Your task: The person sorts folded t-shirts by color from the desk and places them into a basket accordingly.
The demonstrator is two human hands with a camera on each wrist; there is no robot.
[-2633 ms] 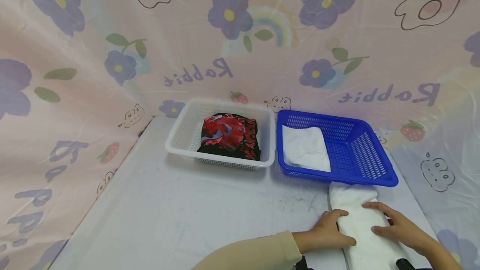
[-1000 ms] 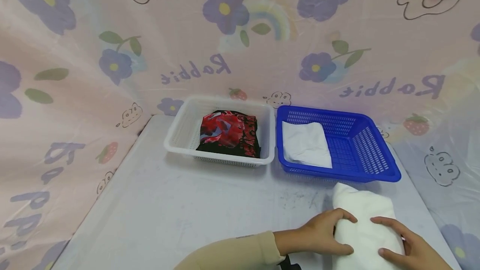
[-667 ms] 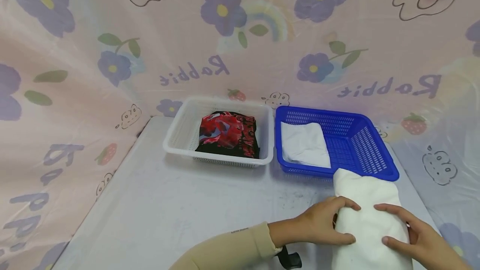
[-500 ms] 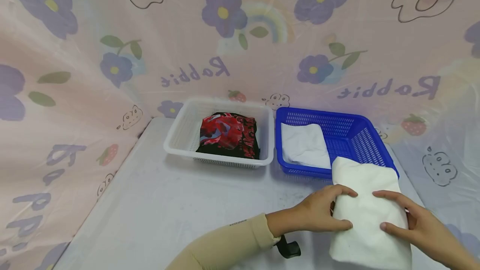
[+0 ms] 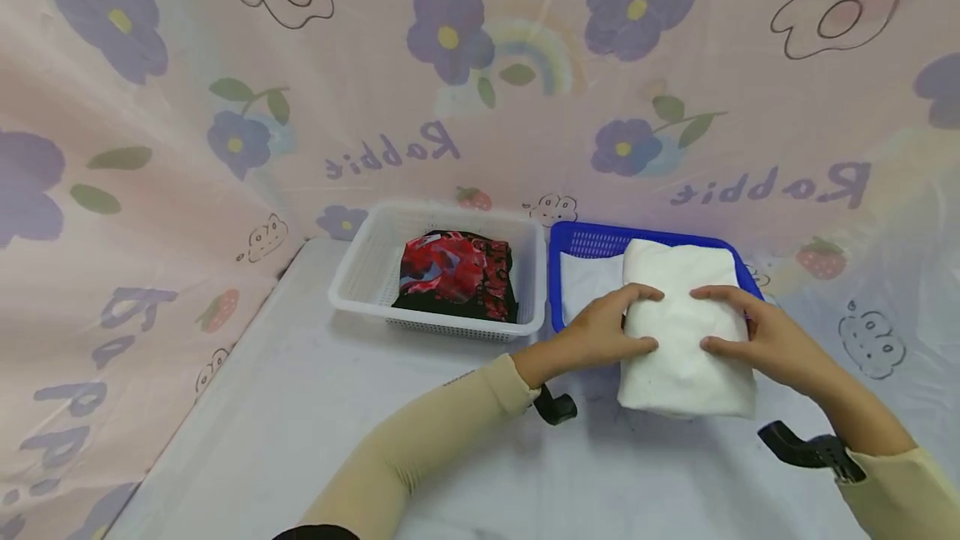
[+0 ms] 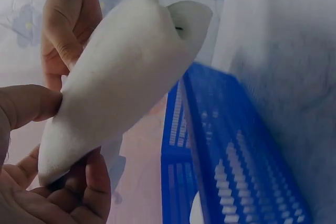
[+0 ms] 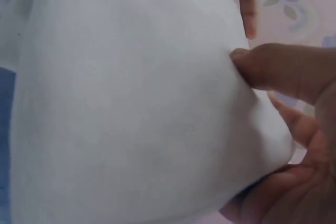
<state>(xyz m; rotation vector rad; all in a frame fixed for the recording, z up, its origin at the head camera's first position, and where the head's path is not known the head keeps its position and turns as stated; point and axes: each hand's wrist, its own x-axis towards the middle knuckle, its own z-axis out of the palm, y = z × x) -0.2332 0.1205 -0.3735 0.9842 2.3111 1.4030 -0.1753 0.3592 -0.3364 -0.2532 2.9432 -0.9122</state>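
A thick folded white cloth (image 5: 686, 348) hangs between both hands over the blue basket (image 5: 645, 232). My left hand (image 5: 596, 333) grips its left side, thumb and fingers around the edge. On the opposite side, my right hand (image 5: 780, 344) pinches the right edge the same way. The left wrist view has the layered cloth (image 6: 115, 72) tilted and raised beside the blue basket wall (image 6: 236, 140). In the right wrist view the cloth (image 7: 131, 103) fills most of the picture. Another folded white cloth (image 5: 587, 280) lies at the basket's left, partly covered by the held one.
Left of the blue basket stands a white basket (image 5: 435, 315) with a folded black-and-red printed garment (image 5: 457, 273) inside. A patterned curtain (image 5: 525, 132) rises right behind both baskets. The white table (image 5: 315, 415) extends to the front and left.
Both hands have lifted the folded white cloth off the table and carried it forward and slightly left, from in front of the blue basket to above it. The baskets have stayed put.
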